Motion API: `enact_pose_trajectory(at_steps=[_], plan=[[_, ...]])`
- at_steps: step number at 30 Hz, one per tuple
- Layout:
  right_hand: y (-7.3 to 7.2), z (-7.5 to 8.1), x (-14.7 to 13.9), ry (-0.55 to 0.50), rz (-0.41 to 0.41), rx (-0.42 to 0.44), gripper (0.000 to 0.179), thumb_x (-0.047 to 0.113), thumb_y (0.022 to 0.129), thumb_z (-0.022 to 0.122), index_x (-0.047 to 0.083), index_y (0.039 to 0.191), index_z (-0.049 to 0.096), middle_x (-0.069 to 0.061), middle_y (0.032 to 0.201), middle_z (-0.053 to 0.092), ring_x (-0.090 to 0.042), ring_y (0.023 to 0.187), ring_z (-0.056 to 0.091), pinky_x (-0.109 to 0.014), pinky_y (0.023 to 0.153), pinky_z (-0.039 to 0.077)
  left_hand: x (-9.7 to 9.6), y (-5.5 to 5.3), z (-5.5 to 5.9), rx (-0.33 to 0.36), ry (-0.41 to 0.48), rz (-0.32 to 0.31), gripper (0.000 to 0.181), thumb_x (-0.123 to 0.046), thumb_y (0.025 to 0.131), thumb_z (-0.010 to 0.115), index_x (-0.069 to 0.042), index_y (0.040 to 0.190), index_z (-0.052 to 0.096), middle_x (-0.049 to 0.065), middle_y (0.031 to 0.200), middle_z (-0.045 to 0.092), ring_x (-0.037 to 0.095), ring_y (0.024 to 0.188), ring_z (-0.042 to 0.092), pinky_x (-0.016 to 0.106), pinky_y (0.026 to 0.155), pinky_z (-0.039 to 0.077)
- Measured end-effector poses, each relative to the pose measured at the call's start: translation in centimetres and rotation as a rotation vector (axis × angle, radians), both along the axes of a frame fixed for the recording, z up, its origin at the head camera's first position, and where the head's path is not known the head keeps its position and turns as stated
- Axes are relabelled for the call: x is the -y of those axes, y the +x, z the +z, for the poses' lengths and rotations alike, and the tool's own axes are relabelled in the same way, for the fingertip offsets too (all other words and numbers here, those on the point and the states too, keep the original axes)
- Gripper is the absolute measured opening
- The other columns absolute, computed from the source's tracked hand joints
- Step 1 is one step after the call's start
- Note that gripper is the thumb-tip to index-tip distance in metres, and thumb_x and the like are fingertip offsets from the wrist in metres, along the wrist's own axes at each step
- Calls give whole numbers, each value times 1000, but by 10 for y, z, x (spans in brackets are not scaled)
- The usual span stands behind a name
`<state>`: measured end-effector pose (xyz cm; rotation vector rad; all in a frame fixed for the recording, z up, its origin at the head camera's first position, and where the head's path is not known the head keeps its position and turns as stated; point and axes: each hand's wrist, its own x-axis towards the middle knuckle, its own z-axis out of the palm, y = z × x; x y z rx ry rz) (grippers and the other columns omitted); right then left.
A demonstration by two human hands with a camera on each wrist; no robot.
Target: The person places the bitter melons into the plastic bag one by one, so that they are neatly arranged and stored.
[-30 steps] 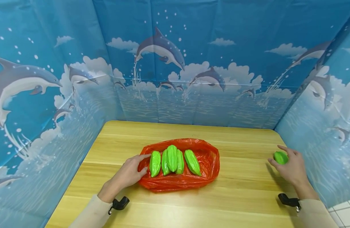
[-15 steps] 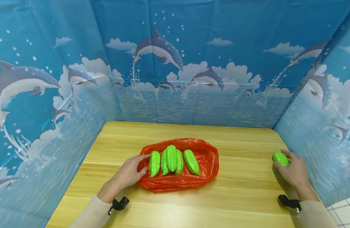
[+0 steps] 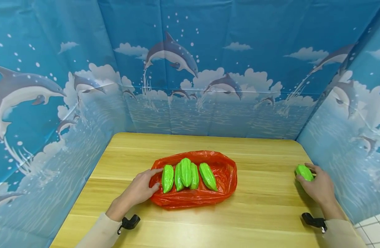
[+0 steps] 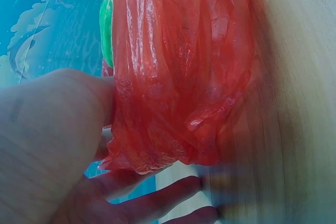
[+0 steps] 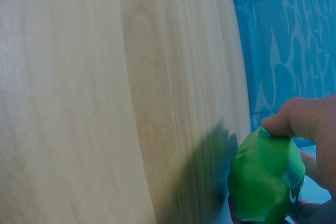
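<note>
A red plastic bag (image 3: 222,193) lies opened out on the wooden table, its rim folded wide. Inside are several glossy green ridged gourds (image 3: 168,178), one resting on top of others. My left hand (image 3: 141,187) holds the bag's left rim; in the left wrist view the thumb goes over the rim of the bag (image 4: 173,77) and other fingers stay outside it. Far to the right, my right hand (image 3: 320,182) grips another green gourd (image 3: 304,172) between thumb and fingers. That gourd (image 5: 262,177) is tilted off the table, casting a shadow in the right wrist view.
The wooden table (image 3: 264,220) has a blue dolphin-print curtain (image 3: 208,113) behind it and on both sides. The right hand is close to the table's right edge and the curtain there. White floor tiles (image 3: 376,230) show at the lower right.
My right hand has closed on the gourd at the right and turned it slightly, lifting its near side. The left hand and the bag have stayed in place.
</note>
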<state>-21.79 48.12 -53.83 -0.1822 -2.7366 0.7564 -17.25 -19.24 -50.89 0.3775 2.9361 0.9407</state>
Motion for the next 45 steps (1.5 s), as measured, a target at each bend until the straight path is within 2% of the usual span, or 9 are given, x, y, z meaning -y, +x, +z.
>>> enact_pose_trajectory(at_steps=[10,16,21,25,32,41,45], plan=[[4,3,8,-5,6,15,66,21,110,74,-11,163,52,-51,149,61,-64,121,64,-53,83,42,1,0,-1,17,7,5,59,-10,108,78,-8,166,65,18,164,70,44,154,66,64,129,55],[2,9,17,-14,23,38,69,25,112,73,-11,166,49,-51,151,59,-67,125,64,-62,86,45,2,-1,-2,11,-8,19,59,-11,108,79,-9,165,65,19,164,70,45,154,66,65,130,54],[4,11,26,-31,17,48,70,25,113,74,-11,167,48,-50,150,60,-65,123,66,-54,83,45,4,-4,-3,-2,-15,22,59,-11,108,80,-9,165,66,19,163,70,46,153,66,66,130,53],[6,13,31,-36,21,52,70,26,113,74,-10,168,48,-49,151,60,-64,123,66,-52,83,44,5,-3,-4,4,-17,24,58,-12,108,79,-10,164,66,19,163,71,45,153,67,65,130,54],[7,16,36,-24,31,60,72,29,114,73,-9,169,48,-46,155,60,-62,120,69,-40,76,49,3,-2,-5,16,5,19,58,-12,108,80,-9,164,66,18,162,72,44,151,68,64,128,57],[0,22,52,-28,97,20,69,25,112,77,-12,166,51,-46,151,64,-65,119,73,-31,71,52,0,-3,-2,6,8,9,58,-12,108,79,-9,165,66,18,160,72,42,147,71,63,125,59],[-1,23,63,-42,120,25,69,24,113,77,-11,166,51,-45,152,64,-65,121,73,-30,70,53,1,-4,1,1,4,1,58,-11,107,79,-8,164,66,19,160,72,44,148,70,64,126,58]])
